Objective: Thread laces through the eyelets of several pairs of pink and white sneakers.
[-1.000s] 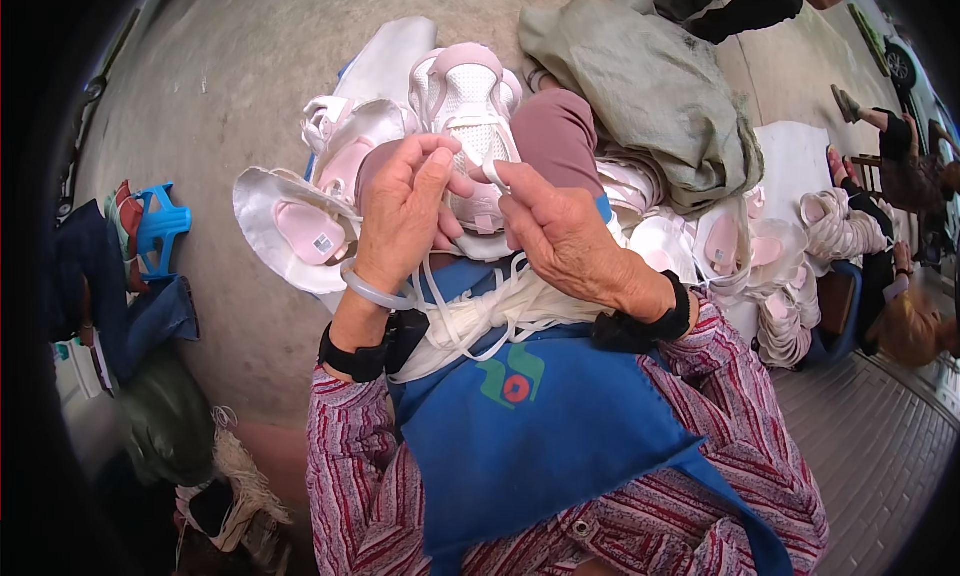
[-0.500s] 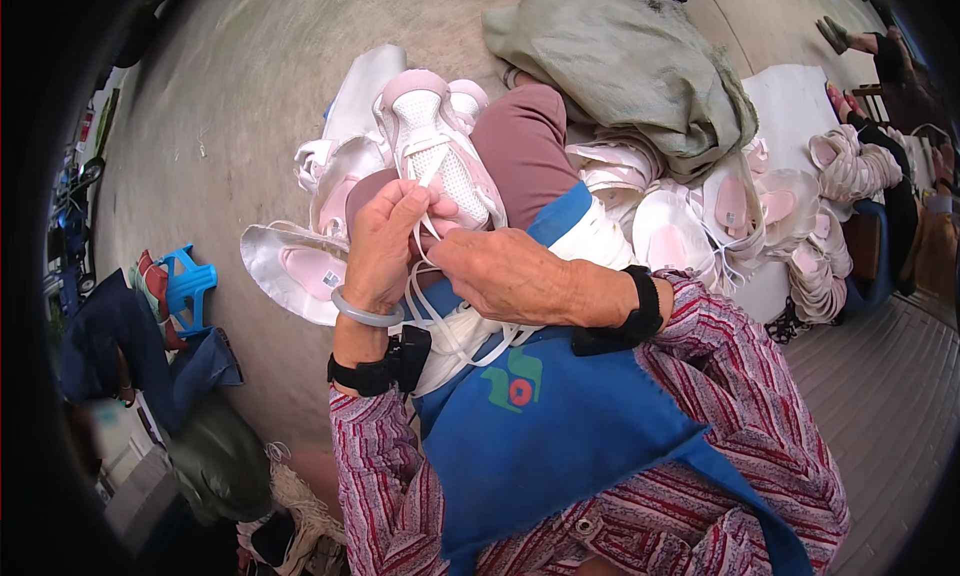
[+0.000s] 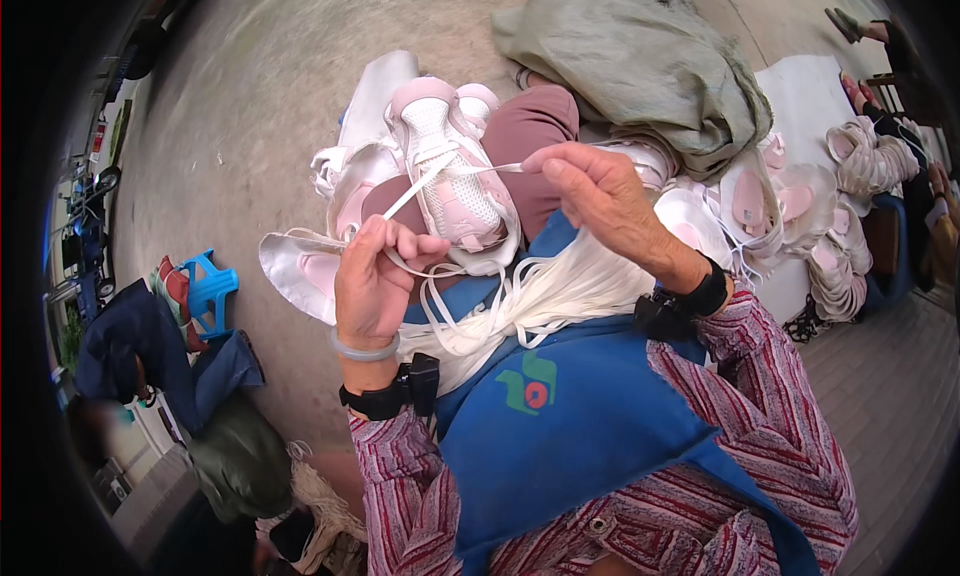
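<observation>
A white mesh shoe upper with pink trim (image 3: 463, 211) rests over my knee. Its white shoelace (image 3: 415, 189) is threaded near the middle and stretches out to both sides. On the left, my left hand (image 3: 375, 276) pinches one end, with loose lace trailing below the fingers. My right hand (image 3: 600, 196) grips the other end, out to the right of the upper, between thumb and fingers. Below the hands, a thick bundle of white laces (image 3: 560, 286) lies across my lap on a blue apron (image 3: 580, 416).
More white and pink shoe uppers (image 3: 300, 276) lie beside my left hand, and several stacks (image 3: 790, 201) spread to the right. A grey-green cloth sack (image 3: 640, 66) lies ahead. Farther left is a blue plastic stool (image 3: 212, 291) near a seated person's legs (image 3: 140, 346).
My hands were close together over the upper. Now they have drawn apart, the right one to the right and up, the left one down and left, pulling the lace out straight.
</observation>
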### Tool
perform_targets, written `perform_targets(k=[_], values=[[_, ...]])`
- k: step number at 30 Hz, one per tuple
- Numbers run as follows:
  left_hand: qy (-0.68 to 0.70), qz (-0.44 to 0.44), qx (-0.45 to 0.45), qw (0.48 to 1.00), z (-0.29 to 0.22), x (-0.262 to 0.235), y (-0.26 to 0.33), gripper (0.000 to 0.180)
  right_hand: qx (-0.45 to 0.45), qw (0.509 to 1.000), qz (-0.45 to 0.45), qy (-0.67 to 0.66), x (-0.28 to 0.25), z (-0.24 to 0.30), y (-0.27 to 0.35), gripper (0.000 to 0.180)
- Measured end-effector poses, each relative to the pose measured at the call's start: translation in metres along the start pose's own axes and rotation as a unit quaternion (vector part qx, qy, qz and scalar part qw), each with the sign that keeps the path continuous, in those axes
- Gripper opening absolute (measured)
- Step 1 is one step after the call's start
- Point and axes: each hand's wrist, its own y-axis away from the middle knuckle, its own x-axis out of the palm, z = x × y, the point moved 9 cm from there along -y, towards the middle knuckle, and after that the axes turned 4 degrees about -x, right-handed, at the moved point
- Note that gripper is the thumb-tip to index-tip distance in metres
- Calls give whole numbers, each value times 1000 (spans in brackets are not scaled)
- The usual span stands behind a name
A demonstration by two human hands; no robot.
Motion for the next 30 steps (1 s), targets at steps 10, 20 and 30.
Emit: perform_targets(k=[10, 20, 30], values=[[297, 59, 163, 939, -82, -113, 71, 25, 229, 932, -165, -226, -63, -84, -4, 16], [346, -78, 355, 865, -131, -316, 216, 13, 209, 895, -281, -277, -129, -114, -13, 10], [358, -198, 430, 805, -132, -373, 278, 17, 174, 934, -297, -99, -160, -132, -20, 15]])
